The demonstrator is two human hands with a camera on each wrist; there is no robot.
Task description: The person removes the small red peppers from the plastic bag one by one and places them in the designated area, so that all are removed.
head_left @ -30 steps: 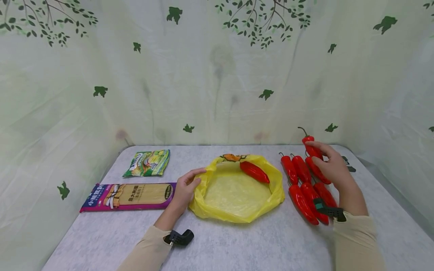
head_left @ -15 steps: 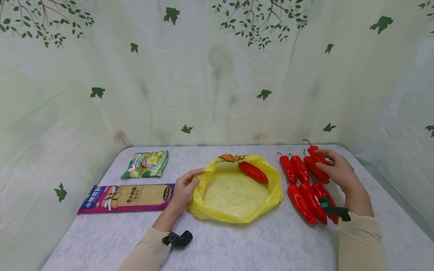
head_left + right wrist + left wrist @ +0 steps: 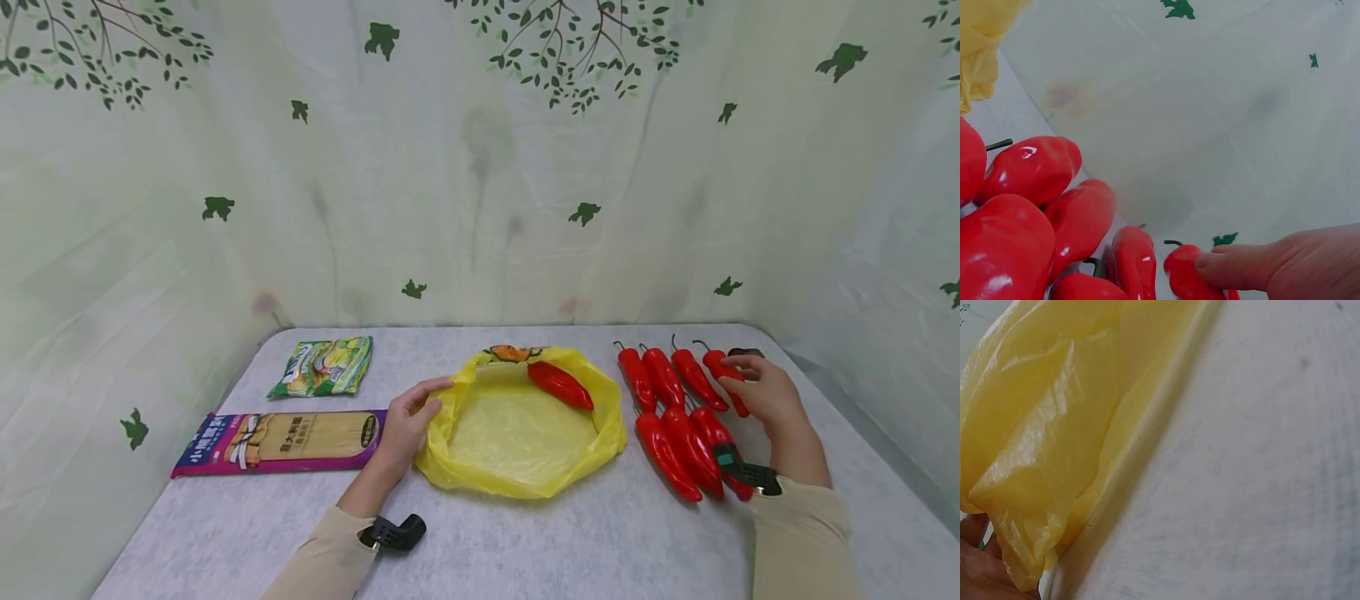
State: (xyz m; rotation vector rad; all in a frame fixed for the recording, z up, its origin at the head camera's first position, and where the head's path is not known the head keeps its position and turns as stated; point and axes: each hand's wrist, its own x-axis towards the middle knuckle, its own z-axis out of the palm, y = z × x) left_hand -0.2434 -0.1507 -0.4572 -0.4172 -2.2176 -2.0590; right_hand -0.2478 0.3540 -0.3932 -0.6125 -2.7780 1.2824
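My left hand (image 3: 405, 425) pinches the left rim of a yellow plastic bag (image 3: 517, 483), which stands with its mouth spread wide. One red chili pepper (image 3: 560, 385) lies inside, against the back wall. The left wrist view shows fingers (image 3: 985, 569) behind a fold of the bag. At right, my right hand (image 3: 772, 400) holds a red chili pepper (image 3: 722, 367) at the end of the back row, thumb and fingers about its upper part. Several more red peppers (image 3: 667, 454) lie in two rows between that hand and the bag, green stems pointing away.
A purple pack of noodles (image 3: 300, 442) lies left of my left hand, with a green snack packet (image 3: 326, 367) behind it. A dark object (image 3: 746, 352) shows partly behind my right hand. A leaf-patterned curtain (image 3: 480, 208) hangs along the table's back edge.
My right hand has brought its pepper down and nearer, from above the back row to the row's right end. The left hand still holds the bag rim.
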